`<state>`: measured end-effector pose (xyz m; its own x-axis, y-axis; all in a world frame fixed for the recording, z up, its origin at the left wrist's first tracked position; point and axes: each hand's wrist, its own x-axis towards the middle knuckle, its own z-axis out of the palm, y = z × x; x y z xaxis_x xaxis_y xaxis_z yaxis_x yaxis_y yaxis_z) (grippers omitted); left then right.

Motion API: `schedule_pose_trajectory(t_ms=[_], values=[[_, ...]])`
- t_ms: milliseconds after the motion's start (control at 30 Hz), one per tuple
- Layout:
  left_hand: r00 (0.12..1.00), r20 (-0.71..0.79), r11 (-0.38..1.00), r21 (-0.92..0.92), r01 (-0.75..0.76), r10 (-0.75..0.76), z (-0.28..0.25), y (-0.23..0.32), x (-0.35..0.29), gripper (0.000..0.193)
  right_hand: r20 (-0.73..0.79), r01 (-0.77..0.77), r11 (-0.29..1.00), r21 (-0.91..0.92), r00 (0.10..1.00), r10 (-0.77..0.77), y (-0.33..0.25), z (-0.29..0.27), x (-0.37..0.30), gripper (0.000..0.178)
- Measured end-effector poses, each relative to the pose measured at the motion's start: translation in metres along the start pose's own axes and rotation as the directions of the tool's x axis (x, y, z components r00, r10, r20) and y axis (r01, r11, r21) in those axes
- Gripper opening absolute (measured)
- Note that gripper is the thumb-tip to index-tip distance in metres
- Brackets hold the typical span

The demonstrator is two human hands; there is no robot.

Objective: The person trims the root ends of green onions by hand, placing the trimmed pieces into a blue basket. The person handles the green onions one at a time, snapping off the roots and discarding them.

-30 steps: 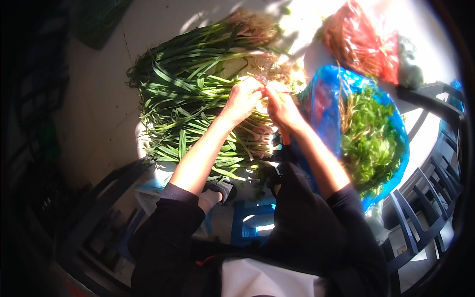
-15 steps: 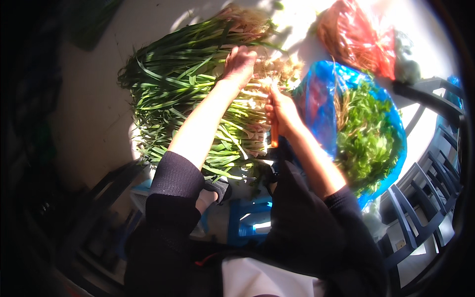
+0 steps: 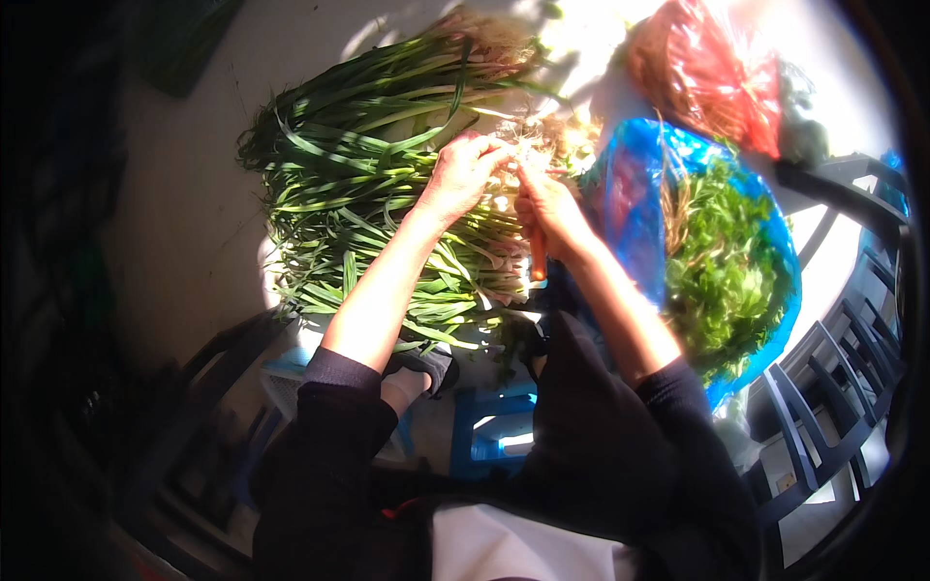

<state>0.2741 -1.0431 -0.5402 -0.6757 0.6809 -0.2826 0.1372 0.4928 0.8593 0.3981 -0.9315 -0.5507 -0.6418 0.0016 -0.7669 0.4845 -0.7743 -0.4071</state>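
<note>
A broad pile of green garlic point(image 3: 358, 184) lies before me, its dark leaves to the left and its pale, rooty bulb ends to the right. Over the bulb ends my left hand point(image 3: 463, 179) is closed, thumb and fingers pinching the root end of a green garlic stalk. Just right of it, my right hand point(image 3: 554, 215) grips a knife by its orange handle point(image 3: 539, 259), which sticks out below the fist. The knife's blade cannot be made out in the glare. Both hands' fingertips come close together beside a tangle of pale roots point(image 3: 567, 136).
To the right stands a blue plastic bag point(image 3: 625, 213) full of leafy greens point(image 3: 722, 271). Behind it sits a red plastic bag point(image 3: 707, 77). Dark chair frames point(image 3: 823, 407) line the right side, and a blue stool point(image 3: 492, 426) is below, near my foot point(image 3: 426, 366).
My left hand has come down and turned toward the right hand, its fingertips now meeting near the roots. The right hand stays almost in place with the knife.
</note>
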Motion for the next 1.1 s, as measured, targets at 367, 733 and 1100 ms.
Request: schedule_pose_trajectory(t_ms=[367,733,1100], values=[[0.985,-0.050,0.956,-0.240,-0.172,0.164,0.013,-0.006,-0.004,0.011,0.030,0.188,0.952,-0.243,0.982,-0.186,-0.010,0.010,-0.007,0.045],[0.963,0.029,0.672,0.711,-0.209,0.269,0.015,-0.043,0.059,0.022,-0.107,-0.042,0.997,0.066,0.993,0.049,-0.017,0.005,-0.016,0.051],[0.999,0.010,0.997,-0.066,-0.038,0.039,0.013,-0.003,-0.010,0.015,-0.003,0.112,0.991,-0.080,0.994,-0.112,-0.004,0.006,-0.001,0.032]])
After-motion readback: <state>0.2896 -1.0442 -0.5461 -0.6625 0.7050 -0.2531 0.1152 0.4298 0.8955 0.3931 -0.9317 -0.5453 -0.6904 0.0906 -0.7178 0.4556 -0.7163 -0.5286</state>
